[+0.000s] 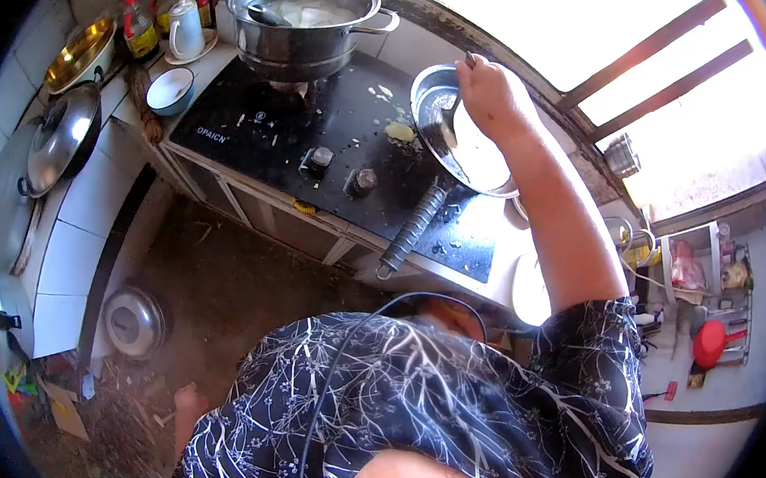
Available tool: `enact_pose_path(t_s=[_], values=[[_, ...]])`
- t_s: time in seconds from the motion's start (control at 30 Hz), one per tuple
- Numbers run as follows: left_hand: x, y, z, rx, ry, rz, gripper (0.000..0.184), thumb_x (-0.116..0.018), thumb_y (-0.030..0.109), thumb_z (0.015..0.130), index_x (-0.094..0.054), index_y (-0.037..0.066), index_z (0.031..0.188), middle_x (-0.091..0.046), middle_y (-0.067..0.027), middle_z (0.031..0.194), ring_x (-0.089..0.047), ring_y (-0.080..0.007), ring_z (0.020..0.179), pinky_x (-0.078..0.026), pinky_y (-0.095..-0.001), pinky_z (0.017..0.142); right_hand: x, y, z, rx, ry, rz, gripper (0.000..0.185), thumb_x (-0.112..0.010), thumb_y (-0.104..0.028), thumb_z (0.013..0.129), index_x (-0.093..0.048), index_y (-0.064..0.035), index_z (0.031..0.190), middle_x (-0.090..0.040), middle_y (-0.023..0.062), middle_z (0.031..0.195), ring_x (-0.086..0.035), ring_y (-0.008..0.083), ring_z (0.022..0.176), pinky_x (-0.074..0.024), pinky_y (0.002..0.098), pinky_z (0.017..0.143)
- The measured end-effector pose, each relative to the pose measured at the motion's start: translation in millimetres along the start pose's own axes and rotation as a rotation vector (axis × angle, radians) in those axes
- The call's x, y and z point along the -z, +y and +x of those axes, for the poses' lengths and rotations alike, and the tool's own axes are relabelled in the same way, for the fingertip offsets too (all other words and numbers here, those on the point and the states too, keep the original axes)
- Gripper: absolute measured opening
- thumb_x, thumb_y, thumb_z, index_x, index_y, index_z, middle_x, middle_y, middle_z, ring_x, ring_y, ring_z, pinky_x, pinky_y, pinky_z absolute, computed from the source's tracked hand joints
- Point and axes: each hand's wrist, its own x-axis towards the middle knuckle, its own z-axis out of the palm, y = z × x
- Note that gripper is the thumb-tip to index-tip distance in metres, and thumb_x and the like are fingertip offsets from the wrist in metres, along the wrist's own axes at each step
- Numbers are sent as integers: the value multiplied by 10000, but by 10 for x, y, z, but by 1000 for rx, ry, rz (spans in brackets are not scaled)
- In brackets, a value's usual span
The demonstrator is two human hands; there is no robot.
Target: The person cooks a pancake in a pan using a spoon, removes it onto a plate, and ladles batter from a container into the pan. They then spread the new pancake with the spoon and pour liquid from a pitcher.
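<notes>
My right hand [499, 101] is closed around the handle of a dark, slim cooking utensil [450, 118] above a metal frying pan [424, 95]. The utensil's lower end dips into the pan, and its exact kind is hard to make out. Glare and my forearm cover much of the pan. The pan's ribbed dark handle [413, 228] points toward me across the front edge of the black stove [256, 155]. Low at the far left, what looks like my left hand [190, 399] hangs beside my body, its fingers too small to read.
A large steel pot [303, 42] with pale food and a utensil stands on the back-left burner. Food scraps [399, 132] lie on the stove. Bottles [140, 31], a white jug [185, 30] and a bowl [170, 91] are at left. A metal basin [136, 322] sits on the floor.
</notes>
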Motion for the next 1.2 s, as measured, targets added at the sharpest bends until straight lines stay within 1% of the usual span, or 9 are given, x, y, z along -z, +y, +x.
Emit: enact_pose_path(t_s=[0.1, 0.13, 0.2, 0.33, 0.4, 0.47, 0.73, 0.8, 1.2], values=[[9, 45, 30, 4, -1, 10, 133, -477, 172, 788, -423, 85, 704, -377, -56, 509, -399, -207, 388, -312, -338, 337, 98, -52, -12, -77, 64, 82, 351, -403, -315, 867, -566, -4, 880, -579, 221, 781, -559, 372, 766, -436, 415, 698], [-6, 64, 27, 5, 10, 18, 133, -481, 173, 788, -422, 84, 708, -375, -58, 509, -400, -211, 388, -309, -337, 336, 238, -92, -40, 92, -21, -219, 222, -404, -151, 869, -572, -40, 962, -578, 141, 887, -592, 260, 794, -495, 321, 691], [-52, 94, 50, -9, 49, 55, 130, -487, 177, 786, -427, 84, 717, -380, -60, 514, -404, -212, 392, -314, -338, 340, 175, 86, 30, 64, -27, -333, 220, -409, -105, 859, -570, -50, 998, -564, 115, 927, -590, 227, 801, -502, 301, 695], [-76, 187, 30, 49, -4, -16, 132, -508, 196, 782, -446, 83, 751, -394, -64, 529, -417, -213, 409, -344, -342, 358, 94, 414, -33, -57, 3, -351, 228, -399, -137, 877, -562, -42, 1006, -564, 111, 923, -590, 219, 811, -503, 313, 705], [-169, 214, -16, 15, 70, 71, 138, -511, 203, 782, -452, 83, 748, -396, -63, 525, -419, -211, 412, -354, -342, 365, 125, 422, -125, -83, -82, -448, 245, -382, -171, 892, -551, -38, 1009, -562, 114, 926, -589, 224, 826, -502, 317, 701], [-204, 221, 2, -20, 146, 156, 145, -514, 210, 783, -457, 83, 744, -398, -62, 521, -422, -210, 415, -365, -343, 372, -77, 648, -190, -116, 51, -214, 354, -362, -319, 888, -548, -27, 963, -583, 209, 864, -561, 352, 818, -441, 420, 738], [-141, 139, 210, -72, 109, 286, 216, -507, 243, 796, -498, 33, 749, -456, -89, 597, -490, -225, 462, -419, -355, 408, -135, 369, -290, -121, -72, -78, 299, -357, -266, 898, -516, -17, 945, -564, 202, 902, -544, 351, 856, -437, 405, 742], [-147, 167, 186, -63, 111, 306, 216, -506, 245, 797, -502, 32, 759, -462, -93, 601, -497, -228, 471, -427, -359, 414, -51, 116, -329, 23, -9, -112, 295, -369, -254, 892, -547, -19, 902, -582, 200, 828, -562, 357, 780, -449, 413, 702], [-122, 131, 261, -50, 107, 299, 217, -503, 249, 800, -503, 41, 861, -488, -113, 681, -521, -243, 526, -445, -376, 435, 223, 77, -246, 6, 154, -37, 382, -382, -316, 890, -555, 25, 896, -579, 211, 725, -578, 338, 683, -462, 392, 629]])
